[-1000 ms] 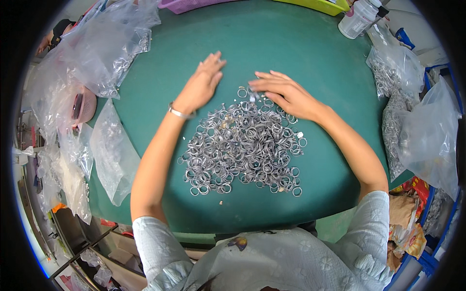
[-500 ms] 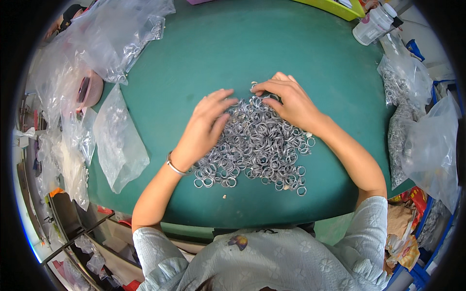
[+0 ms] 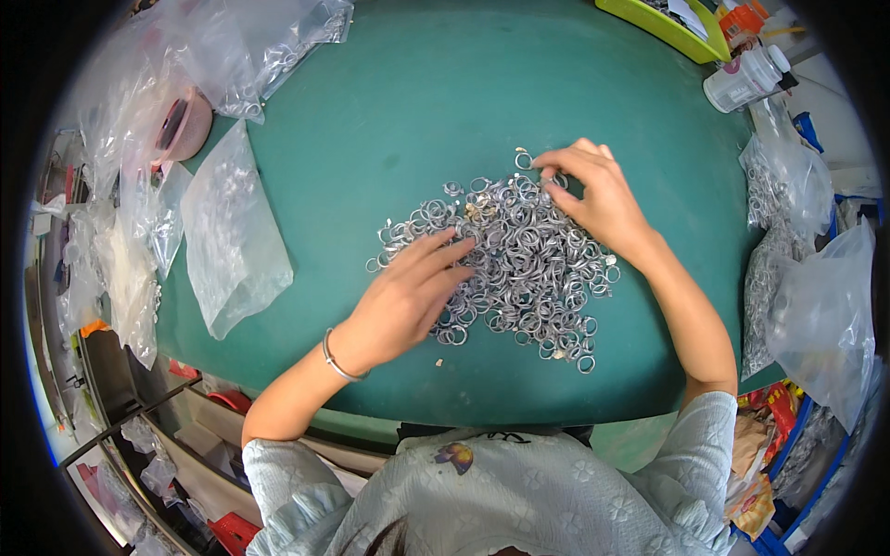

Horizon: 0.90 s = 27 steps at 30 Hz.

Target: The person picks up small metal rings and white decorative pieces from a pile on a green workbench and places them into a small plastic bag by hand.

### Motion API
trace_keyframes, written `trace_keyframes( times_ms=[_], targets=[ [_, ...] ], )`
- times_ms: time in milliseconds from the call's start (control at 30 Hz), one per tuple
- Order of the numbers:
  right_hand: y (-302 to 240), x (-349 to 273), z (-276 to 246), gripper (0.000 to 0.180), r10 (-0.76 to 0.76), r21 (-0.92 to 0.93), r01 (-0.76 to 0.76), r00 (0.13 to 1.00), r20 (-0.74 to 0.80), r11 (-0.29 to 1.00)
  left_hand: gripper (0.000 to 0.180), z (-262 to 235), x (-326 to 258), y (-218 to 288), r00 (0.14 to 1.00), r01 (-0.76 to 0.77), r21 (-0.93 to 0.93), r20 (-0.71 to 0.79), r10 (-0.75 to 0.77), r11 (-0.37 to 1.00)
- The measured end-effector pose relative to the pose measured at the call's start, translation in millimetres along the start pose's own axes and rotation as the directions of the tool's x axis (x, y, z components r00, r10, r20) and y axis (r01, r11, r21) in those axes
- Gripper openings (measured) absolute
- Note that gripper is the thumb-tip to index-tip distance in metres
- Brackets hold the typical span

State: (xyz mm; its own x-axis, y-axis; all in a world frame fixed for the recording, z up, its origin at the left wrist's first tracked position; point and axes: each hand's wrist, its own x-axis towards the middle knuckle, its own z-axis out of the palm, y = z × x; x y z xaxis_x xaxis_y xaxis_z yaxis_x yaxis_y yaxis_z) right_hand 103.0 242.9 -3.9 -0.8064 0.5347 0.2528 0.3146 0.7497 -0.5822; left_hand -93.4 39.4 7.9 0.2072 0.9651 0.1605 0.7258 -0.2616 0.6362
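Nearest my view, the left hand [image 3: 403, 301] rests on the left flank of the pile of grey rings [image 3: 533, 255], fingers parted and gripping nothing I can see. The pile spreads rightward from those fingertips across the green table [image 3: 399, 111]. At its far right corner, the right hand [image 3: 603, 193] curls thumb and forefinger toward each other; whether they pinch a ring, I can't tell at this size. I see a loose ring [image 3: 525, 169] just left of that forefinger's tip, nearer this hand than the other; being round, it has no long axis. Farther off is a lime tray [image 3: 660, 33].
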Motion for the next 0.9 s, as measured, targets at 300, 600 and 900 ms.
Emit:
trace_keyframes(
  times_ms=[300,600,900],
  targets=[
    [-5.5,-32.9,-22.4,0.03,0.334,0.915,-0.403,0.865,0.375,0.015,0.031,5.0,-11.2,2.3,0.998,-0.05,0.062,-0.045,0.053,0.997],
    [-10.8,-115.3,-45.8,0.032,0.541,0.729,-0.377,0.841,0.011,0.571,0.026,0.3,-4.5,14.0,0.987,0.015,0.087,-0.163,-0.001,0.996],
    [26.3,-242.3,-98.6,0.033,0.476,-0.372,-0.661,0.738,-0.478,0.651,0.044,18.8,2.5,38.2,0.995,0.014,0.146,-0.102,0.001,0.989]
  ],
)
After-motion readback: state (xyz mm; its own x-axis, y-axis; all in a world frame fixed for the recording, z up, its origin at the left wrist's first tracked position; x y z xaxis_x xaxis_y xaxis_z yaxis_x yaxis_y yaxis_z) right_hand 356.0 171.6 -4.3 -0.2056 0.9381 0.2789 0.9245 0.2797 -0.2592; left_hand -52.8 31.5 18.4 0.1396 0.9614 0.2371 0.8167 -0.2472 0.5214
